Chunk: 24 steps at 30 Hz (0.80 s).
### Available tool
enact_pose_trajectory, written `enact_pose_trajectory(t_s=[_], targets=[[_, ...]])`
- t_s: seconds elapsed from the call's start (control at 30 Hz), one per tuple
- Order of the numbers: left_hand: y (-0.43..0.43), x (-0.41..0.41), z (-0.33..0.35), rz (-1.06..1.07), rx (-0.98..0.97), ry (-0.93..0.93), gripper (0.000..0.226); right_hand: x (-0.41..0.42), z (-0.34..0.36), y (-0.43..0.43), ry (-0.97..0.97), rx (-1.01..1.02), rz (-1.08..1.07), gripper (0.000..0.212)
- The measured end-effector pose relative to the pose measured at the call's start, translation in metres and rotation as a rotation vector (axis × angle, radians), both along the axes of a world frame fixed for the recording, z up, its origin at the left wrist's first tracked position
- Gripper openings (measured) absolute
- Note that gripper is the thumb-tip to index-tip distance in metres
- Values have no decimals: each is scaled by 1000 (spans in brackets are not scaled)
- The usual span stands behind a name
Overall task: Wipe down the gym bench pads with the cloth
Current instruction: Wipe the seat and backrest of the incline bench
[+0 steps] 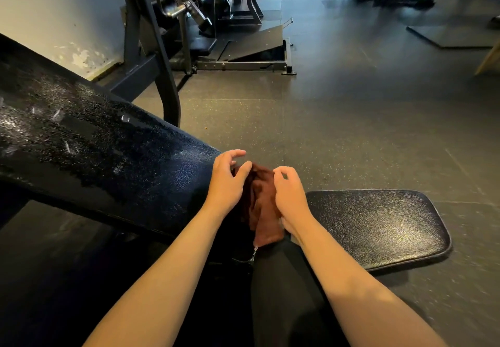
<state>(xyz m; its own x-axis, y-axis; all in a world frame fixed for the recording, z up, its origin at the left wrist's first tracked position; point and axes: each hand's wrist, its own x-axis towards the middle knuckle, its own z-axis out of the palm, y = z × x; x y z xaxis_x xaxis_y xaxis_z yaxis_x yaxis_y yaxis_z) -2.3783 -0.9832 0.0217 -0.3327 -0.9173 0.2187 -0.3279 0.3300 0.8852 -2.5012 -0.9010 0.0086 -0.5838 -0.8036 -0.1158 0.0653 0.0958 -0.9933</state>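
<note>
The rumpled, soft brown cloth (263, 206) hangs between the two pads, its long axis running 12 to 6 o'clock. At its 9 o'clock rises the tilted backrest pad (102, 141), pebbled black vinyl beaded with droplets; at 3 o'clock lies the rounded seat pad (378, 225). The right hand (290, 197) grips the cloth with curled fingers; the left hand (227, 181) curls its fingers at the top edge, and I cannot tell whether they grip

Single head-worn wide-angle view, facing forward and down, close over seat pad (378, 225), gym floor (351, 103) stretching beyond.
</note>
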Motion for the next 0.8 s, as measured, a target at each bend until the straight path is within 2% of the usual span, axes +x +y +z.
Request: enact_pose_trajectory(t_s=[0.07,0.13,0.17,0.27,0.33,0.43,0.53,0.6,0.67,0.8], targets=[[8,-1,-7,82,-158,-106,16,-5,0,0,-114,-17,-48,17],[19,-2,-16,106,-194,-99,7,-6,0,0,-176,-60,-65,15],[23,-4,-19,63,-135,-100,3,-7,-1,-1,-206,-93,-75,15],[34,-13,-20,-76,178,-236,24,-8,-3,1,-153,-115,-69,25],[38,-17,-19,-127,340,-216,32,-10,-6,4,-123,-83,-51,28],[39,-28,-25,-181,430,-88,32,-13,-7,7,-65,-17,-23,33],[38,-37,-30,-121,503,74,26,-18,-11,7,130,38,-41,39],[37,-37,-35,-74,480,138,23,-23,-10,9,210,50,-70,43],[38,-36,-41,-77,465,151,20,-29,-6,13,165,17,-83,44],[47,-36,-43,-186,602,55,33,-38,3,20,-55,-40,-101,43]])
